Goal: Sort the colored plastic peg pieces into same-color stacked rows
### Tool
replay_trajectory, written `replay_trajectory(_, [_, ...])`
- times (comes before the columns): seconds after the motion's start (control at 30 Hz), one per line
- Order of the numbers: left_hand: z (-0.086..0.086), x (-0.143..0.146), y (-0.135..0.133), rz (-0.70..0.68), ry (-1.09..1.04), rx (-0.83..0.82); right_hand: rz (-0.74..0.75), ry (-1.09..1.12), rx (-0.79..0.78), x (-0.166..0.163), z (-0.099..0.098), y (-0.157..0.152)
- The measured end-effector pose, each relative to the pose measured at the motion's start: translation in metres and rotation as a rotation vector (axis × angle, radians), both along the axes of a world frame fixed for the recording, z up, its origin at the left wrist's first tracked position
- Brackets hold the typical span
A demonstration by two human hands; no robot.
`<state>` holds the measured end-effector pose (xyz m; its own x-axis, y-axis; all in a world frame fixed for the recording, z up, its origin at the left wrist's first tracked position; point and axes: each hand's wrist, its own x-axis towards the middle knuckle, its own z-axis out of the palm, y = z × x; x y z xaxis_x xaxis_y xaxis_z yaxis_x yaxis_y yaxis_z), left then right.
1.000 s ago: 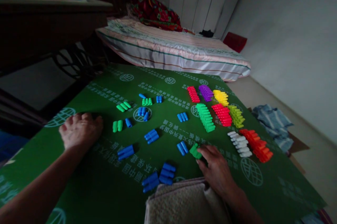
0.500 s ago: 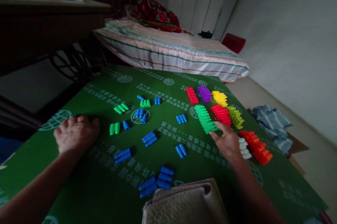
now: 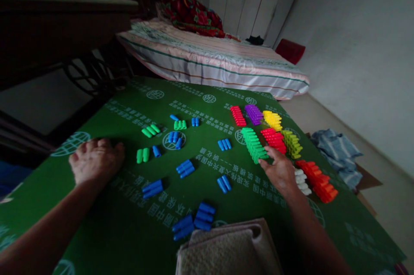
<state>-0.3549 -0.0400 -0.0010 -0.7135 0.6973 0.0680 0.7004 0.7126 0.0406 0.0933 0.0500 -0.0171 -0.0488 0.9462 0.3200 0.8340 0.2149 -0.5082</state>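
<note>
My right hand (image 3: 280, 170) rests at the near end of the green peg row (image 3: 254, 144), fingers pinched on its last green pieces. Beside that row lie neat rows of red pegs (image 3: 274, 139), lime pegs (image 3: 293, 144), yellow pegs (image 3: 272, 119), purple pegs (image 3: 253, 113), orange pegs (image 3: 317, 179) and white pegs (image 3: 301, 180), partly hidden by my hand. My left hand (image 3: 95, 160) lies palm down on the green mat (image 3: 106, 219), fingers loosely curled, holding nothing. Loose blue pegs (image 3: 185, 168) and green pegs (image 3: 143, 154) are scattered between my hands.
A folded beige towel (image 3: 226, 249) lies at the mat's near edge. Behind the mat is a low bed (image 3: 210, 57) with striped bedding. A dark sewing-machine table (image 3: 64, 33) stands at the left. Blue cloth (image 3: 339, 152) lies on the floor at the right.
My right hand carried a small green clump from the near middle of the mat up to the end of the green row. The left hand barely moved.
</note>
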Motion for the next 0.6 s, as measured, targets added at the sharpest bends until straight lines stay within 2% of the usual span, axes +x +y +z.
replay_trajectory(0.6, [-0.0032,-0.0023,0.0003,-0.011,-0.007,0.027,0.022,-0.048,-0.013,0.0016,-0.0056,0.0014])
